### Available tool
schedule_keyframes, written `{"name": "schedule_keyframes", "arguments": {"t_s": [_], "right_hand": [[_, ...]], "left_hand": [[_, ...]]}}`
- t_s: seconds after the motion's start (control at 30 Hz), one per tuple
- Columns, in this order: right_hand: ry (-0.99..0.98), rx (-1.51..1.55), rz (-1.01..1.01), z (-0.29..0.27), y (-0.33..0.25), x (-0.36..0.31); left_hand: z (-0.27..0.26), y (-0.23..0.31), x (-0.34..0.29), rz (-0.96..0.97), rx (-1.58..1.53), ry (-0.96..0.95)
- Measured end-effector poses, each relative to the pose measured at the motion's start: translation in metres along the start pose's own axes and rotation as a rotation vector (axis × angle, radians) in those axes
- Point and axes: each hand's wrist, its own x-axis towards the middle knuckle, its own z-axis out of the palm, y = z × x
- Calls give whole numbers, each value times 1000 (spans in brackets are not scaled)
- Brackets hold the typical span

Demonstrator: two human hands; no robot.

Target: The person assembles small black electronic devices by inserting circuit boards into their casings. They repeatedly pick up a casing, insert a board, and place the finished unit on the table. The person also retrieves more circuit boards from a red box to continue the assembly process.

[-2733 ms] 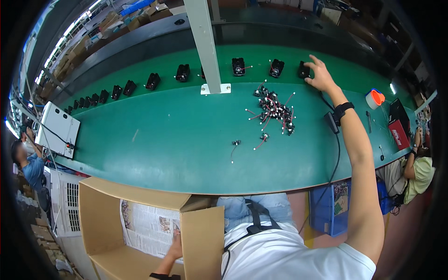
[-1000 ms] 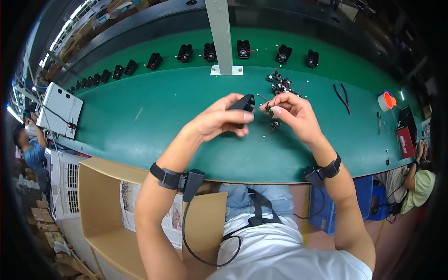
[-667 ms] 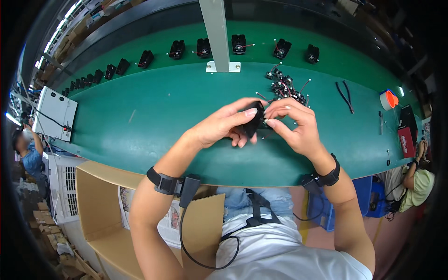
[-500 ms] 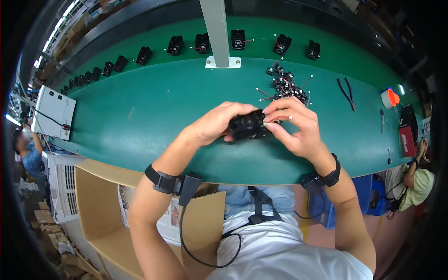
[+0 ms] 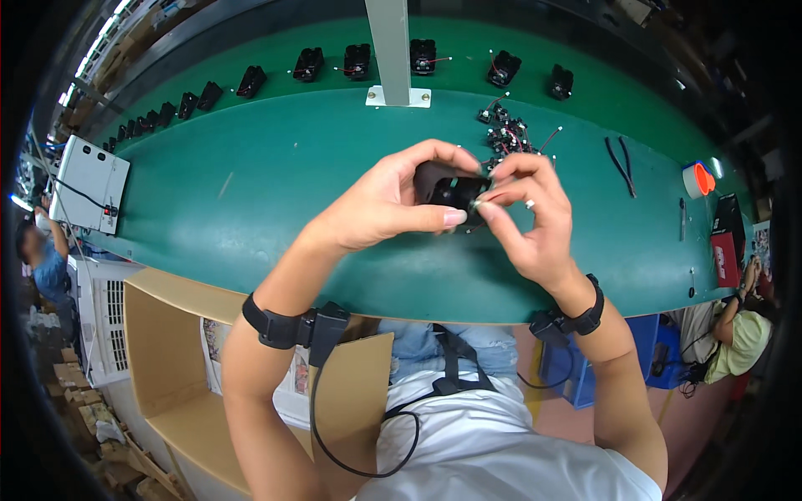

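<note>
A black plastic housing (image 5: pixel 455 192) is held up over the green table. My left hand (image 5: pixel 380 200) is closed round its left side, with the thumb along the near face and the fingers over the back. At the right end of the housing, my right hand (image 5: pixel 539 221) pinches a small wired part between thumb and fingers; most of it is hidden by the fingertips. A white connector (image 5: pixel 529 204) shows against those fingers. Just behind the hands lies a pile of small black wired parts (image 5: pixel 508 134) with red and black leads and white plugs.
Several black housings (image 5: pixel 357 61) stand in a row along the far green strip. A grey post (image 5: pixel 388 50) rises behind the table. Pliers (image 5: pixel 620 167), an orange-and-white roll (image 5: pixel 697 179) and a red-black box (image 5: pixel 727 242) are at right. A white box (image 5: pixel 90 188) sits left, a cardboard box (image 5: pixel 167 351) below.
The housing has been turned and raised slightly away from me. My left thumb has come round to its near face. My right fingers still pinch at its right end.
</note>
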Motion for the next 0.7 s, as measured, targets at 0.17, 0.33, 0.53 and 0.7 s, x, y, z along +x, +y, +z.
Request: {"name": "schedule_keyframes", "arguments": {"t_s": [0.17,0.33,0.53,0.7], "right_hand": [[235,-1,44,8,2,1],[301,-8,8,3,11,1],[303,-10,57,9,14,1],[292,78,92,10,16,-3]], "left_hand": [[27,-27,9,268,-127,74],[50,-34,16,305,-72,216],[52,-30,8,320,-37,163],[52,-37,12,333,72,200]]}}
